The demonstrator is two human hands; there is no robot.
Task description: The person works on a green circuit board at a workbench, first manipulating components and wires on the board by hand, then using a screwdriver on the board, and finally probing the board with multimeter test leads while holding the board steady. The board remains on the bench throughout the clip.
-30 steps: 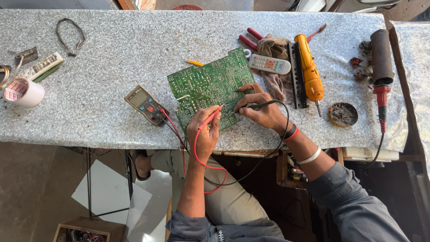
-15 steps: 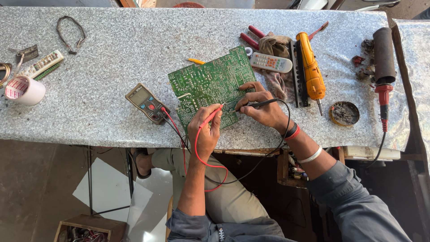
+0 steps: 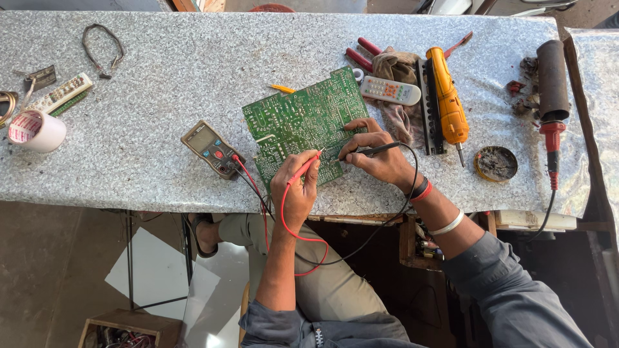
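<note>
A thin red probe [image 3: 303,169] is pinched in the left hand [image 3: 295,190], its tip set on the near edge of the green printed circuit board [image 3: 300,122] lying flat on the speckled grey stone bench [image 3: 161,84]. A slim black probe [image 3: 376,149] is pinched in the right hand [image 3: 377,154], beside it. With tips so close, a slip could bridge neighbouring joints. The red and black leads [image 3: 303,241] hang slack; a snag could drag the grey handheld multimeter [image 3: 211,149]
</note>
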